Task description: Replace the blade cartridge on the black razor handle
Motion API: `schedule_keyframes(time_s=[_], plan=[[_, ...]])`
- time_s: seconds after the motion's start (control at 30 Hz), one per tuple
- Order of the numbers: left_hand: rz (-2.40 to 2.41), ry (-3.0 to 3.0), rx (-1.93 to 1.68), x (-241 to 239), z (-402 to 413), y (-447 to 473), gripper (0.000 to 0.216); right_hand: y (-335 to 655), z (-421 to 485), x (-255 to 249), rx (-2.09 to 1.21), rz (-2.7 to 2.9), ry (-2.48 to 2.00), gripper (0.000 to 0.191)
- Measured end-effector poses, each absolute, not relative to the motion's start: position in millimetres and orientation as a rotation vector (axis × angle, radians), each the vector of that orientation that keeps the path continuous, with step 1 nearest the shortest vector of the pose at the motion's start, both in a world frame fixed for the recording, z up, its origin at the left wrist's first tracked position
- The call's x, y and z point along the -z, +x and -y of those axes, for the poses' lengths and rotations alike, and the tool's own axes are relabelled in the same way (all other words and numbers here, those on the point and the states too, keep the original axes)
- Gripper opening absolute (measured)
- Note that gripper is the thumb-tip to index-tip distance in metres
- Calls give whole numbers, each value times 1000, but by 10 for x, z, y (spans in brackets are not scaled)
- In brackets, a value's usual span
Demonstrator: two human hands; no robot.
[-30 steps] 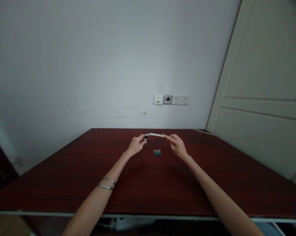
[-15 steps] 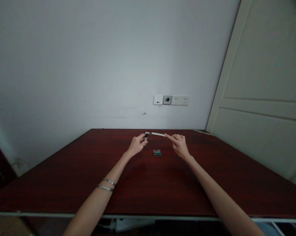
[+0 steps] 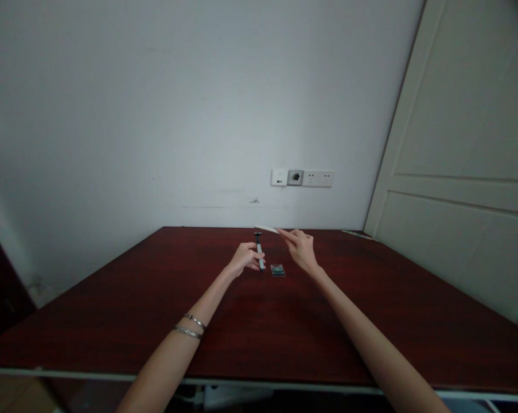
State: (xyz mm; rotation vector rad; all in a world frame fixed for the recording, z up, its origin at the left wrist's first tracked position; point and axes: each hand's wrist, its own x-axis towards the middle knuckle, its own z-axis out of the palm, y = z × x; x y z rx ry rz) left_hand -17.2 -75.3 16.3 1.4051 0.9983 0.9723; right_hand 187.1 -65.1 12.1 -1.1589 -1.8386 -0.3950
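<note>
My left hand (image 3: pixel 246 257) is closed around a razor (image 3: pixel 260 256) with a light grey handle and a dark head, held nearly upright with the head at the top. My right hand (image 3: pixel 300 246) grips a slim white stick (image 3: pixel 266 229), whose free end points left, just above the razor's head. Whether the stick touches the head I cannot tell. What kind of stick it is does not show. Near both hands, a small clear plastic case (image 3: pixel 278 271) with something green inside lies on the table.
The dark red wooden table (image 3: pixel 259 332) reaches back to a pale wall with sockets (image 3: pixel 318 179) and a switch plate (image 3: pixel 279 177). A whitish strip (image 3: pixel 360 235) lies at the far right edge. A panelled door (image 3: pixel 465 172) stands on the right.
The razor now shows more of its handle, and my left hand grips it lower down. My right hand has moved left, bringing the white stick's tip over the razor head.
</note>
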Motion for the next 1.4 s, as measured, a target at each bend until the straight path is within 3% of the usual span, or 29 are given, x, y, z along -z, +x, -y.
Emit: schedule_keyframes(time_s=[1.4], plan=[[-1100, 1547, -969, -80, 754, -119, 10, 2126, 485, 132, 58, 1865, -921, 31]])
